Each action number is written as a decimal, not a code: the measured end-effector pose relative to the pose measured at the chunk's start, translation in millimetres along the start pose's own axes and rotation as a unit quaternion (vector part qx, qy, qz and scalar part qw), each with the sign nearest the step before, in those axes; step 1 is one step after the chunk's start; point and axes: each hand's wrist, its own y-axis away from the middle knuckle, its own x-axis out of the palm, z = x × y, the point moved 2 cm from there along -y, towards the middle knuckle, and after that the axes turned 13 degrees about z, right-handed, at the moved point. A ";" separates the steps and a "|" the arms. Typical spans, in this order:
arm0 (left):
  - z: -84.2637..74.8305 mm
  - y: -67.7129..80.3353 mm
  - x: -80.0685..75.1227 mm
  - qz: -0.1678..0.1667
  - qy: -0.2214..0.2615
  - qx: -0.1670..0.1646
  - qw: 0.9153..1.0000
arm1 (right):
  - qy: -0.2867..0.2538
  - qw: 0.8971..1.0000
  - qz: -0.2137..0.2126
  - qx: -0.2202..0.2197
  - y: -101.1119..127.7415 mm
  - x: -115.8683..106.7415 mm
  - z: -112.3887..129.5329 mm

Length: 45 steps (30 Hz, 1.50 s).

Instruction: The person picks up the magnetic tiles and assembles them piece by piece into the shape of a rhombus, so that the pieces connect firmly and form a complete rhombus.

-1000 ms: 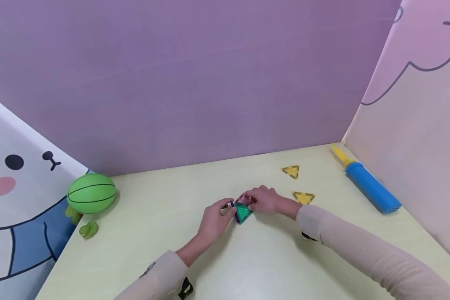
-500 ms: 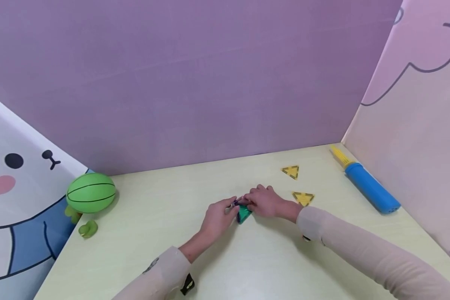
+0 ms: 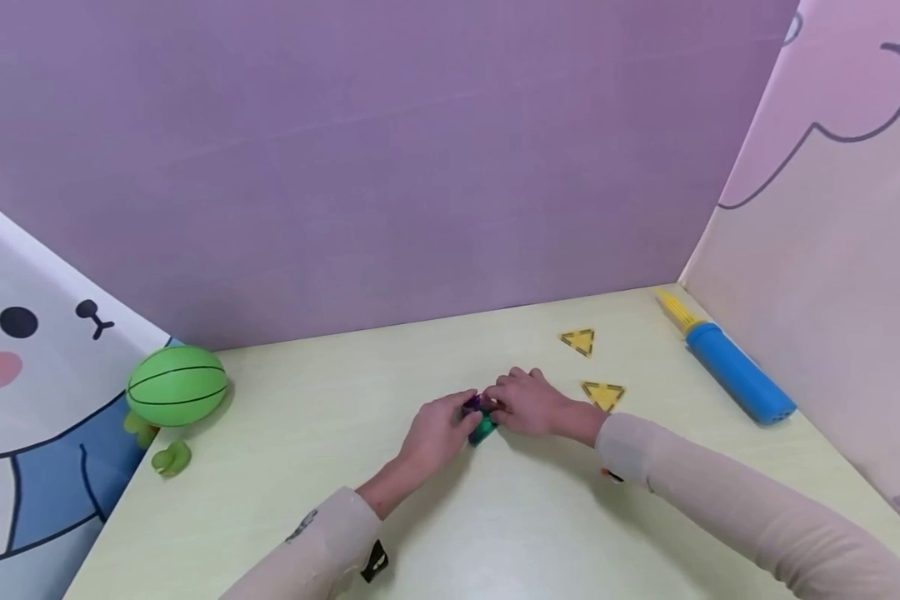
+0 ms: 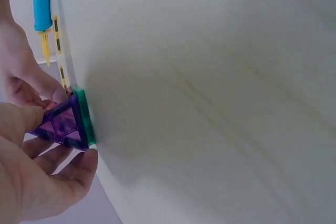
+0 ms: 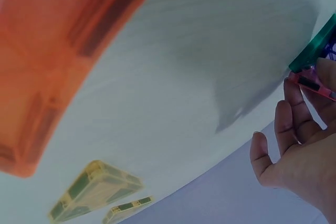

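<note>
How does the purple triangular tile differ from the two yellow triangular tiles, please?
The purple triangular tile is held between the left hand and right hand, raised against a green tile; the yellow triangular tiles lie flat, untouched, on the table. All share the framed triangular form.

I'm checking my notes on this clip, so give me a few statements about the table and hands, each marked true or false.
1. Both hands meet at the tile cluster. True.
2. The green ball lies by the pump. False: the ball is at the table's left edge, the pump at the right.
3. Two yellow triangles lie flat on the table. True.
4. The pump is red. False: blue with a yellow end.
</note>
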 end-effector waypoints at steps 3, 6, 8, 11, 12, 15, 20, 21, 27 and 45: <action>3.2 -1.5 -2.5 0.019 0.001 0.001 1.000 | -0.005 1.000 -0.007 -0.011 1.5 -1.3 -1.0; 5.2 -2.4 -4.8 0.036 0.000 0.014 0.999 | -0.018 0.999 -0.007 -0.025 4.2 -4.3 -1.3; 5.5 -3.2 -5.8 0.042 -0.012 0.040 0.998 | -0.026 0.999 -0.006 -0.032 6.8 -6.8 -1.4; 5.9 -3.9 -7.2 0.044 -0.035 0.054 0.997 | -0.035 0.999 -0.004 -0.030 13.7 -12.5 -3.8; 6.5 -3.8 -7.8 0.042 -0.039 0.054 0.997 | -0.037 0.999 -0.004 -0.028 17.0 -14.9 -5.6; 10.4 -1.5 -11.1 0.030 -0.045 0.022 0.998 | -0.037 0.999 -0.012 -0.020 30.1 -22.7 -14.6; 21.3 4.4 -16.6 0.015 -0.038 0.000 0.999 | -0.035 0.999 -0.039 -0.002 60.5 -33.9 -36.7; 22.9 5.2 -17.9 0.015 -0.039 0.008 0.999 | -0.035 0.999 -0.041 0.004 66.6 -35.2 -41.6; 28.1 7.3 -23.6 0.009 -0.122 0.099 0.988 | -0.049 0.997 -0.021 0.049 98.1 -35.9 -62.9; 35.4 9.3 -33.8 0.002 -0.181 0.134 0.974 | -0.029 0.999 -0.018 0.013 173.5 4.7 -82.0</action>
